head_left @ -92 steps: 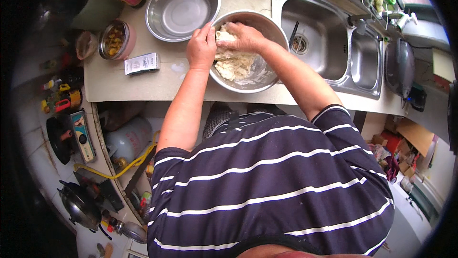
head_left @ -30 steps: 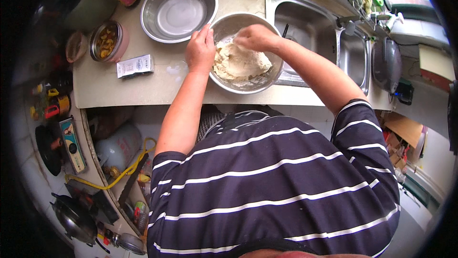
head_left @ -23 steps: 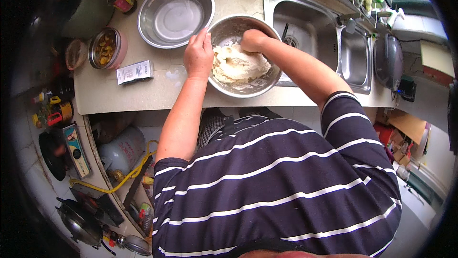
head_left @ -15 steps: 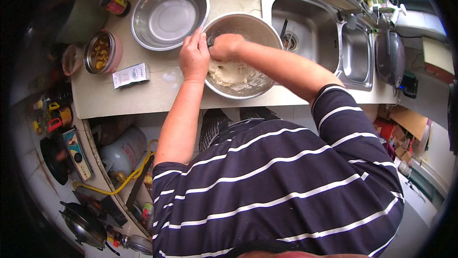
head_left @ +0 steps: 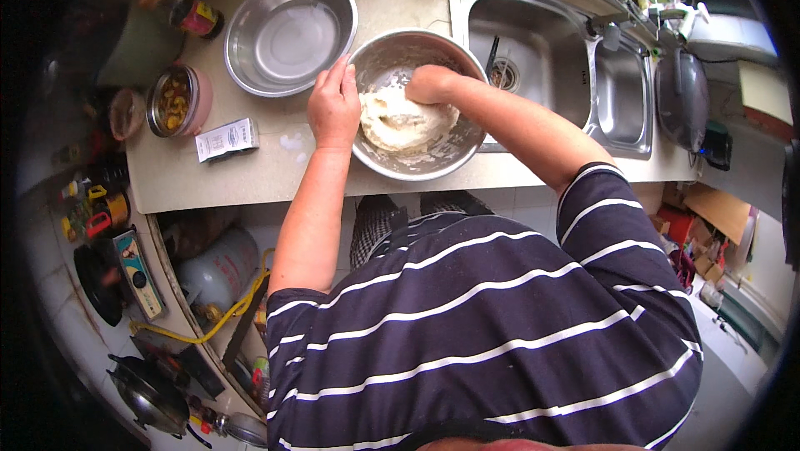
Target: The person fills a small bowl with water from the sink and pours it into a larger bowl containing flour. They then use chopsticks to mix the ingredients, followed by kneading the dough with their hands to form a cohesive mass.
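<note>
A steel mixing bowl [head_left: 392,174] stands near the counter's front edge, with a pale, rough lump of dough [head_left: 404,127] inside and floury smears up its wall. My left hand [head_left: 335,107] grips the bowl's left rim, thumb and fingers pointing away from me. Inside the bowl, my right hand [head_left: 429,84] is curled into a fist at the far right side of the dough, touching it. Its fingertips are hidden from above.
An empty steel basin [head_left: 287,42] sits behind and left of the bowl. A small white carton [head_left: 227,141], a pink food container [head_left: 177,101] and a dark jar [head_left: 197,17] stand further left. The double sink [head_left: 529,42] lies right.
My right hand has moved right across the bowl, from beside my left hand, uncovering more of the dough. The dough now lies more gathered. My left hand stays at the rim.
</note>
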Demonstrator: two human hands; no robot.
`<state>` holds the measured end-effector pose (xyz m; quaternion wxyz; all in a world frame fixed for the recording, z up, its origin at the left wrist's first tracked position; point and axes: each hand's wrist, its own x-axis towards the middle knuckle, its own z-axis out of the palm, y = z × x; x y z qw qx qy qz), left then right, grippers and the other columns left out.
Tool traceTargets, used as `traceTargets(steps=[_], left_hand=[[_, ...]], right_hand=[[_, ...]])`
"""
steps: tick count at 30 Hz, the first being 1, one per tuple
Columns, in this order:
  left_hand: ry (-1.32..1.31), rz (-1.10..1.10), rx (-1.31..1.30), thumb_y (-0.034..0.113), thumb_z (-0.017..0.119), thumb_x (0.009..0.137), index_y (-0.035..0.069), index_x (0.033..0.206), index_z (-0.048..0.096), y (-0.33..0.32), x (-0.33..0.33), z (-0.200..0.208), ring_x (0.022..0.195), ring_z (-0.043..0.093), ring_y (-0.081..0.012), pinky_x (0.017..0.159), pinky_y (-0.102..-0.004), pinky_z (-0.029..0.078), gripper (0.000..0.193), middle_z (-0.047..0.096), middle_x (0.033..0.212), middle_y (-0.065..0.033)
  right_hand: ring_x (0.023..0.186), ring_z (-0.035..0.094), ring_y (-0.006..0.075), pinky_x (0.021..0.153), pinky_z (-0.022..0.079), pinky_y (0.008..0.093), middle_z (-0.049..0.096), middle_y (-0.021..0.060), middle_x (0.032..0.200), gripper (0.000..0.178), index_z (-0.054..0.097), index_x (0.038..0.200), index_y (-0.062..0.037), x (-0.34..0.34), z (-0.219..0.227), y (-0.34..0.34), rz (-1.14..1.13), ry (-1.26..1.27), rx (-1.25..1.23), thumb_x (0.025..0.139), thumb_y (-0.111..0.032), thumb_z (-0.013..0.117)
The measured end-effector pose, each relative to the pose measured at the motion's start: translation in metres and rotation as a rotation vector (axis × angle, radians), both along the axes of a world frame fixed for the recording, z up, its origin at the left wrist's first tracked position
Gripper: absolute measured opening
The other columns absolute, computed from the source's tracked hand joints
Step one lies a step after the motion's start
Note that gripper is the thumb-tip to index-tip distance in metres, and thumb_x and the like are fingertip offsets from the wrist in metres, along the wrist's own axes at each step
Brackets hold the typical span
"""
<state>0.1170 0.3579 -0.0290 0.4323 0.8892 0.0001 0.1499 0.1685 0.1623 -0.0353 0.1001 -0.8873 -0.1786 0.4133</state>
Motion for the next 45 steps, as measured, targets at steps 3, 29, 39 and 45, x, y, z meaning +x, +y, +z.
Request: traceTargets(steps=[3,29,39,45], left_hand=[[0.022,0.000,0.015,0.023,0.060,0.096,0.011,0.114,0.071,0.000,0.001,-0.001,0.085,0.066,-0.0339,0.074,-0.0409,0.053,0.025,0.067,0.092,-0.0153],[-0.028,0.001,-0.043,0.020,0.059,0.097,0.005,0.115,0.070,0.002,-0.001,-0.004,0.088,0.066,-0.0361,0.077,-0.0424,0.052,0.025,0.068,0.096,-0.0187],[0.032,0.033,-0.024,0.020,0.061,0.097,0.007,0.116,0.071,0.001,-0.002,-0.001,0.088,0.068,-0.0300,0.077,-0.0368,0.053,0.025,0.070,0.098,-0.0163],[0.036,0.028,0.017,0.019,0.060,0.097,0.008,0.117,0.070,0.002,-0.002,-0.003,0.087,0.069,-0.0273,0.078,-0.0354,0.053,0.025,0.071,0.098,-0.0152]], right_hand=[[0.098,0.067,0.0400,0.088,0.051,0.0452,0.069,0.0259,0.102,0.039,0.074,0.096,0.0029,0.005,-0.008,0.030,0.126,-0.061,0.049,0.086,-0.026,0.050],[0.102,0.067,0.0394,0.092,0.052,0.0457,0.069,0.0265,0.105,0.043,0.073,0.099,0.0031,-0.005,0.012,0.062,-0.254,-0.109,0.249,0.080,-0.032,0.056],[0.101,0.070,0.0334,0.086,0.056,0.0428,0.071,0.0203,0.104,0.027,0.076,0.096,-0.0021,-0.010,0.009,-0.013,-0.267,-0.260,-0.134,0.077,-0.014,0.060],[0.092,0.070,0.0377,0.083,0.055,0.0439,0.071,0.0224,0.094,0.034,0.074,0.091,0.0012,-0.003,-0.002,0.066,-0.173,-0.209,0.115,0.080,-0.027,0.059]])
